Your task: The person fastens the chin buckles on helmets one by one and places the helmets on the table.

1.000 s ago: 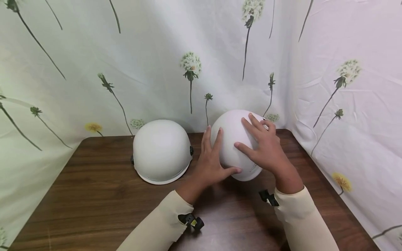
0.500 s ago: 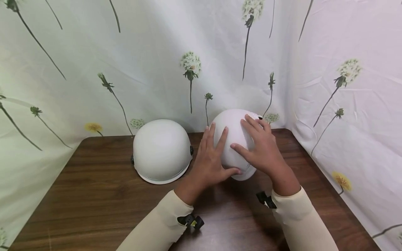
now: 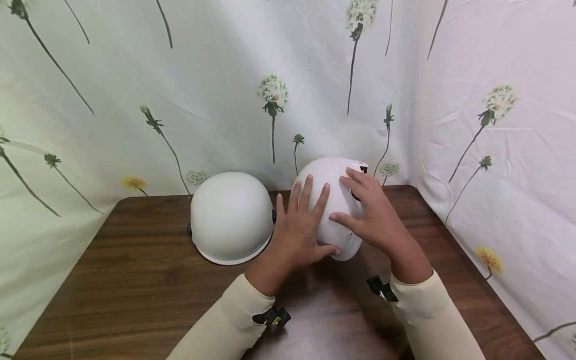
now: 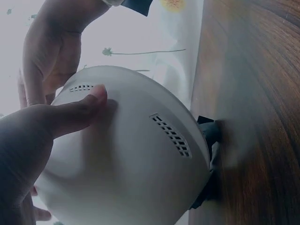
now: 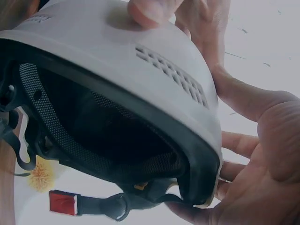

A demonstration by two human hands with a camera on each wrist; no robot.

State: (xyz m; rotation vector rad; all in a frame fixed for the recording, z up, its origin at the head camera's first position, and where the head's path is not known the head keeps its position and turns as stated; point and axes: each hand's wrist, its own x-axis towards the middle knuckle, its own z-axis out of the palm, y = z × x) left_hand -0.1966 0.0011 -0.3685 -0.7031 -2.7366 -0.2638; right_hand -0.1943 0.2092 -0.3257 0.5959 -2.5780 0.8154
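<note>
Held helmet: right of centre in the head view, a white shell (image 3: 334, 200) stands tilted with its crown to the left; whether its lower edge bears on the counter cannot be told.
What has changed: over the last second the shell has swung a little leftward; its vents (image 3: 348, 242) sit further left and more of the black fitting (image 3: 363, 170) shows at its upper right.
What that means: judged from this, the work in hand is turning the helmet between two hands, with the turn seemingly unfinished.
Underside: the dark interior (image 5: 103, 136) fills the left half of the right wrist view, with the chin strap (image 5: 96, 205) and its red tab loose along the bottom.
Left hand (image 3: 297, 230): fingers spread wide and nearly straight against the shell, thumb pressed near a vent.
Right hand (image 3: 371, 210): partly bent, thumb on the shell and a lower finger hooked at the rim.
Second helmet (image 3: 231, 215): white, unmoved left of centre, upright, just beside the left hand's outer finger.
Counter (image 3: 148, 285): brown wood grain across the lower frame.
Cloth (image 3: 193, 90): flower-printed, behind everything.
</note>
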